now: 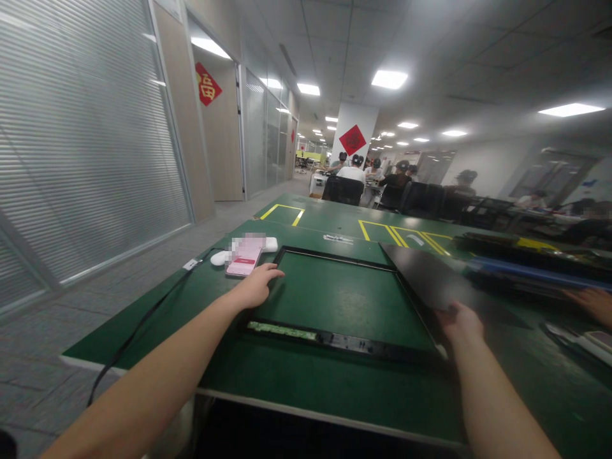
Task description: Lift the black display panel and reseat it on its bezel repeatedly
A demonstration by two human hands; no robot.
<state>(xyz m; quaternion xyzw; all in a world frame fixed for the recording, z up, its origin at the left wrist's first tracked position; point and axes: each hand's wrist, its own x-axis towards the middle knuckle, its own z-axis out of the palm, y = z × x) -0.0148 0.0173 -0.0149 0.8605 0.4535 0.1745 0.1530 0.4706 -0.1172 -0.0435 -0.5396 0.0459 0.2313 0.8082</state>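
A black rectangular frame [335, 341] lies flat on the green table [296, 382] in front of me, with a circuit strip along its near edge. My left hand [255, 287] rests on the frame's left side, fingers curled over the edge. My right hand [461, 322] grips the near corner of a dark flat panel [430, 277], which is tilted up over the frame's right side.
A phone [245, 260] and a white device [270, 244] with a cable lie left of the frame. Yellow tape marks [382, 229] cross the far table. Another person's hand [595, 303] is at the right edge beside dark parts. Seated people are behind.
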